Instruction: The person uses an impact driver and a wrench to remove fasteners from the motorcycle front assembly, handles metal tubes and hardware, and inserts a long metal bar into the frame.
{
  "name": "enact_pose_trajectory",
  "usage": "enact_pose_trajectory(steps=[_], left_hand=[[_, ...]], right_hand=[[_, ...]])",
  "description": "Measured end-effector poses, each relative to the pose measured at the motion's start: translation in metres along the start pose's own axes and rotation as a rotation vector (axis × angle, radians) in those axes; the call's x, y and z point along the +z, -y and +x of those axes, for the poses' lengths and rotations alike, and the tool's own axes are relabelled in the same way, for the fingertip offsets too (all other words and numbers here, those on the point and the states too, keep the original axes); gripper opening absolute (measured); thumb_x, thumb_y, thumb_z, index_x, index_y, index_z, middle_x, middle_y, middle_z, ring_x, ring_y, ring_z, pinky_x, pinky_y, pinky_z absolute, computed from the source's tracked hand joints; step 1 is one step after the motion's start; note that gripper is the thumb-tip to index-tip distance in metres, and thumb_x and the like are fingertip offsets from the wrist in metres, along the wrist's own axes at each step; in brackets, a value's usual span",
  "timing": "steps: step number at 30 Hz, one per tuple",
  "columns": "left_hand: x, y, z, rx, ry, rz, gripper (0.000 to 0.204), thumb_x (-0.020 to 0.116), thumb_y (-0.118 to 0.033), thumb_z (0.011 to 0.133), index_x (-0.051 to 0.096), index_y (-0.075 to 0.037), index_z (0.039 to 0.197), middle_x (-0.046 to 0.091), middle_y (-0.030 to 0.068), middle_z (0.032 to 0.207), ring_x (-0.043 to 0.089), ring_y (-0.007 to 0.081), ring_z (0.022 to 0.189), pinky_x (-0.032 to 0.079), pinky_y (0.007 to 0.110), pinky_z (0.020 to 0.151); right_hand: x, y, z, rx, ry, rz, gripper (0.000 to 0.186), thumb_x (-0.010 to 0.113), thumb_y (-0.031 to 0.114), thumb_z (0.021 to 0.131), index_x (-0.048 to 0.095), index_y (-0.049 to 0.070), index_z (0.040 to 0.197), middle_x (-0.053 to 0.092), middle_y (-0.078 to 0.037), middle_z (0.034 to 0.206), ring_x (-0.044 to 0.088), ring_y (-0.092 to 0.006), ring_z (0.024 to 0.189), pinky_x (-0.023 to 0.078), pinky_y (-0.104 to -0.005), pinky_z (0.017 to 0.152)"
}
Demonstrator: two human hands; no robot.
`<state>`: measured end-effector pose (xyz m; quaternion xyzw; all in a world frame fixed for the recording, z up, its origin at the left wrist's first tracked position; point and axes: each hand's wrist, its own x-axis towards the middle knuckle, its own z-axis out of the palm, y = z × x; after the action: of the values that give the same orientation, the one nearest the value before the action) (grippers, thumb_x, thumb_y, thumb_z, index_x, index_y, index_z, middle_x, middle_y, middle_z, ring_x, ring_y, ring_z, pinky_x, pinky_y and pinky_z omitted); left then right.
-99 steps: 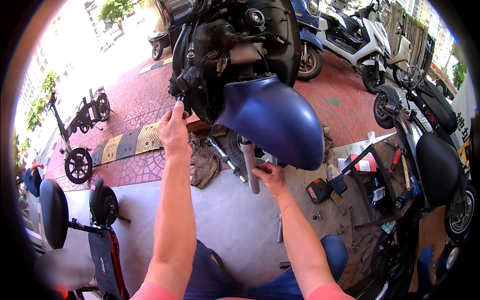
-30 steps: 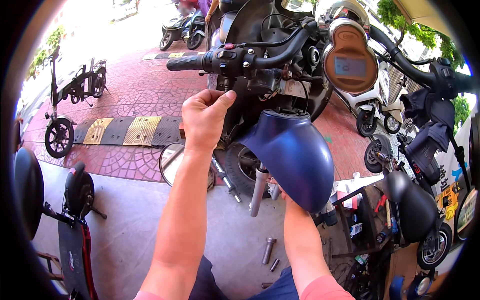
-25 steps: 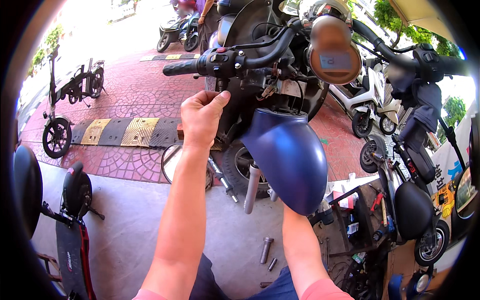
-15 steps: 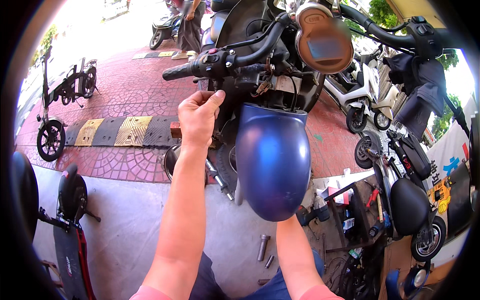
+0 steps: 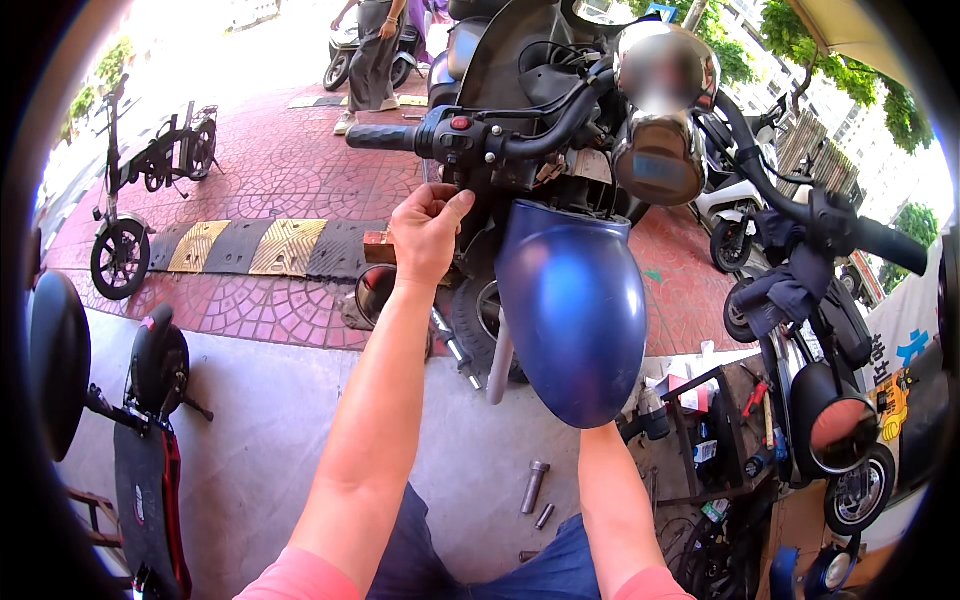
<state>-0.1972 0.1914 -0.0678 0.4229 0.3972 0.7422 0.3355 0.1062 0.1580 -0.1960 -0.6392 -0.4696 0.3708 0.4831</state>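
Observation:
A blue, rounded front fender (image 5: 572, 310) hangs in front of me, below the handlebar of a partly stripped scooter. My left hand (image 5: 428, 235) is just left of it, under the black left grip (image 5: 378, 137). Its thumb and forefinger are pinched; whatever is between them is too small to make out. My right forearm (image 5: 612, 490) runs up behind the lower end of the fender, which hides the hand and fingers. Above the fender sits a gauge housing (image 5: 660, 165), with exposed wires beside it. The right grip (image 5: 890, 245) stands at the far right, with dark cloth below.
A large bolt (image 5: 535, 487) and smaller metal parts lie on the concrete between my knees. At right are a tool rack (image 5: 700, 440), a drill (image 5: 650, 422) and a round mirror (image 5: 842, 425). Kick scooters (image 5: 145, 480) stand left; a person (image 5: 378, 55) is beyond the striped ramp (image 5: 290, 247).
The handlebar has turned: its right end has swung nearer to me and the gauge housing has shifted down. My left hand keeps its pinch. The whole view has shifted slightly.

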Motion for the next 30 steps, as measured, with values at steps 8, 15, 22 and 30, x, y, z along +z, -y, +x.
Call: enact_pose_trajectory(steps=[8,15,22,30], left_hand=[[0.022,0.040,-0.018,0.113,0.032,0.089,0.028,0.084,-0.020,0.090,0.070,0.000,0.102,0.062,-0.0041,0.071,0.052,0.0037,0.066,0.041,0.022,0.061],[0.002,0.044,-0.010,0.221,0.056,0.339,0.027,0.087,-0.018,0.084,0.073,-0.001,0.099,0.073,0.0063,0.076,0.065,0.0119,0.065,0.050,0.028,0.064],[0.006,0.027,-0.027,0.318,0.109,0.559,0.021,0.083,-0.016,0.083,0.078,-0.004,0.100,0.076,0.0128,0.086,0.072,0.0297,0.080,0.055,0.036,0.076],[0.012,0.023,-0.105,0.580,-0.173,0.798,0.013,0.071,-0.006,0.092,0.070,0.000,0.104,0.068,0.0105,0.095,0.065,0.0239,0.092,0.053,0.038,0.080]], right_hand=[[-0.015,-0.012,-0.005,0.018,0.005,0.040,0.045,0.068,0.040,0.096,0.067,0.006,0.125,0.075,-0.010,0.112,0.071,-0.0293,0.103,0.051,-0.0432,0.093],[-0.017,-0.017,-0.011,0.033,0.030,0.089,0.046,0.068,0.040,0.096,0.067,0.006,0.126,0.075,-0.010,0.112,0.070,-0.0287,0.103,0.051,-0.0437,0.093],[-0.015,-0.010,-0.006,0.035,0.054,0.121,0.047,0.067,0.041,0.097,0.067,0.006,0.127,0.075,-0.009,0.113,0.070,-0.0282,0.103,0.051,-0.0442,0.094],[-0.015,-0.014,-0.007,0.041,0.082,0.140,0.048,0.066,0.042,0.097,0.067,0.006,0.128,0.075,-0.009,0.114,0.070,-0.0276,0.104,0.050,-0.0448,0.094]])
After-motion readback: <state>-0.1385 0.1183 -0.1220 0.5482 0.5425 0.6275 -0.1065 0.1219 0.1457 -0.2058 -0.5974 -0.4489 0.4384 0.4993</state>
